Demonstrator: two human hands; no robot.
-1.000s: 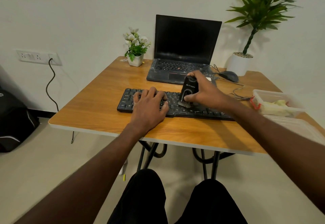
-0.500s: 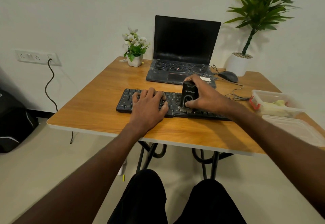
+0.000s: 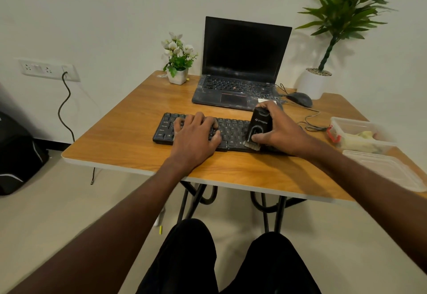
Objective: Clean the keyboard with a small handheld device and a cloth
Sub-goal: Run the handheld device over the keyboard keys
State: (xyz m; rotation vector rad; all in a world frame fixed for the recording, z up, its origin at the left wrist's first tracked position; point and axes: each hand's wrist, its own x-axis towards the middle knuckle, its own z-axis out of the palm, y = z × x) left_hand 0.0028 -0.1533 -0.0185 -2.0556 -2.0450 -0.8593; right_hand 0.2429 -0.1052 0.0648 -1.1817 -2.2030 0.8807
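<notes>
A black keyboard lies across the middle of the wooden table. My left hand rests flat on the keyboard's left half with its fingers spread over the keys. My right hand grips a small black handheld cleaning device that stands upright, its brush end touching the keys at the keyboard's right part near the front edge. A yellowish cloth lies inside a clear plastic box at the table's right side.
An open black laptop stands behind the keyboard, with a wired mouse to its right. A small flower pot sits at the back left, a tall potted plant at the back right. A clear lid lies near the right front edge.
My right hand has shifted the device slightly along the keys toward the keyboard's front edge. My left hand has stayed in place on the keyboard.
</notes>
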